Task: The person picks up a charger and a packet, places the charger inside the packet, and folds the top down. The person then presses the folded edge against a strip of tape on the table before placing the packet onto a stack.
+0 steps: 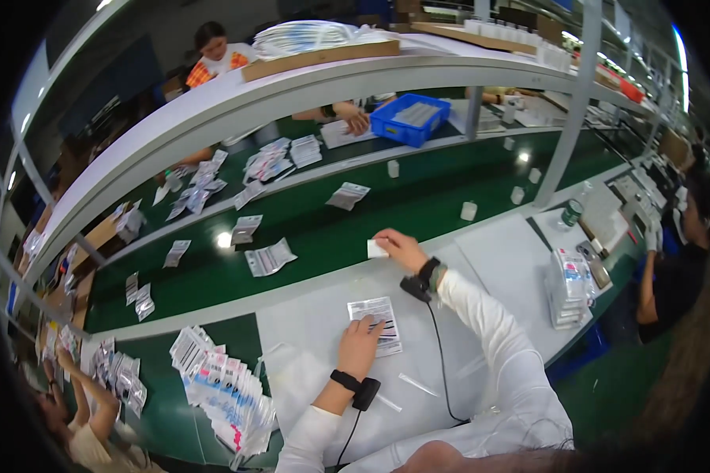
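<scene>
My right hand (405,251) reaches over the near edge of the green conveyor belt, its fingers closed on a small white container (377,249). It resembles the small white bottles (468,210) standing on the belt; its far details are too small to tell. My left hand (359,345) lies with fingers stretched on a printed flat packet (386,340), pressing it to the white worktop (308,315). Both wrists wear dark bands with cabled black boxes. Close to my left hand, two thin clear strips (418,385) lie on the worktop.
Printed pouches (270,258) lie scattered on the green belt (315,229). A fanned pile of packets (221,398) sits to my left, a stacked bundle (568,288) to my right. A shelf (213,102) spans overhead. Co-workers sit around; one person's hand (353,118) is beside a blue bin (410,118).
</scene>
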Tool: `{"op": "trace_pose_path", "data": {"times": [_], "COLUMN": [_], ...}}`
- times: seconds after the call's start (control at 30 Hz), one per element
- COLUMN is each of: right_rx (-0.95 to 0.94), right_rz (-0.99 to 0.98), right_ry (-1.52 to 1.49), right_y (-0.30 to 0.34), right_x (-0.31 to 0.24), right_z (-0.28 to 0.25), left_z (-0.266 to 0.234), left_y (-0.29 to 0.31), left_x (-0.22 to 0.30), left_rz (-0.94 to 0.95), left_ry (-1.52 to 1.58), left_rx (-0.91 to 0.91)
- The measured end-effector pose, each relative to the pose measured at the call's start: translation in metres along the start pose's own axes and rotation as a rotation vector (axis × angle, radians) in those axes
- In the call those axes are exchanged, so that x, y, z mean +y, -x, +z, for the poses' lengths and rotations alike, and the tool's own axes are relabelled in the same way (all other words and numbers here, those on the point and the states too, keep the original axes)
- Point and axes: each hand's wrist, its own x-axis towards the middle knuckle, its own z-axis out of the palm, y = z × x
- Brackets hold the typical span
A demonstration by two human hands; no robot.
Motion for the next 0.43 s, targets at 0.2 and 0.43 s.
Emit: {"op": "trace_pose_path", "data": {"times": [0.2, 0.43], "right_rx": [-0.251, -0.536], "right_rz": [0.278, -0.33], "right_ry": [-0.586, 0.348], "right_y": [0.127, 0.169], "right_x": [-0.021, -0.032], "right_z": [0.015, 0.02], "left_z": [0.006, -0.003], "left_y": [-0.004, -0.003], "left_x": [-0.019, -0.045], "left_rz": [0.031, -0.057], "left_ry": [0.13, 0.605], "left_rx": [-0.023, -0.158]}}
